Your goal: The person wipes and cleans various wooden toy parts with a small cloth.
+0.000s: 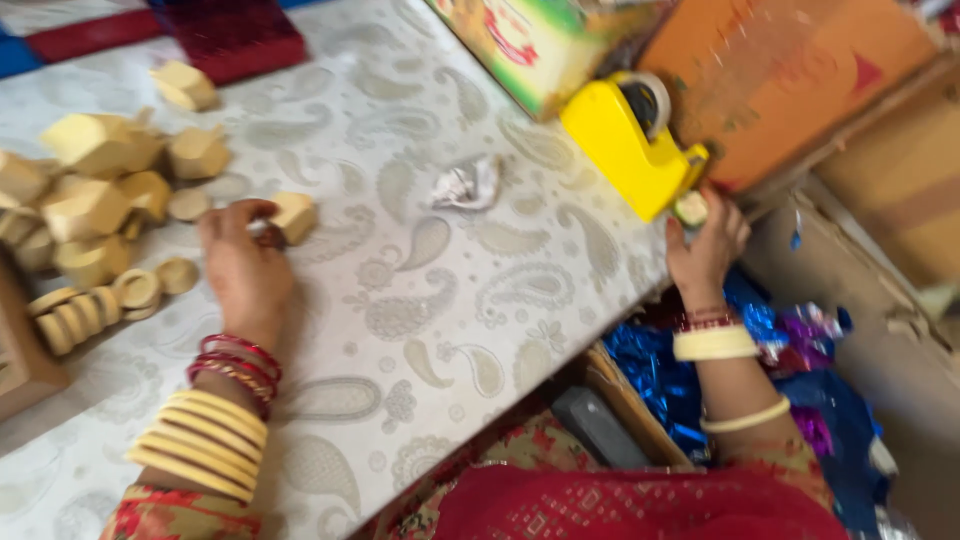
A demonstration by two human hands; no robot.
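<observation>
On the paisley cloth [450, 300], the left hand [245, 265] rests with fingers curled, pinching a small object too blurred to identify, touching a pale block [296, 215] just right of a heap of similar blocks [95, 190] and rings [135, 290] at far left. The right hand [708, 245] grips the tape end at the near tip of a yellow tape dispenser [625, 140] at the table's right edge. Beyond it stand a printed carton [520, 45] and an orange box [790, 70], contents unseen; crumpled foil [468, 185] lies between the hands.
</observation>
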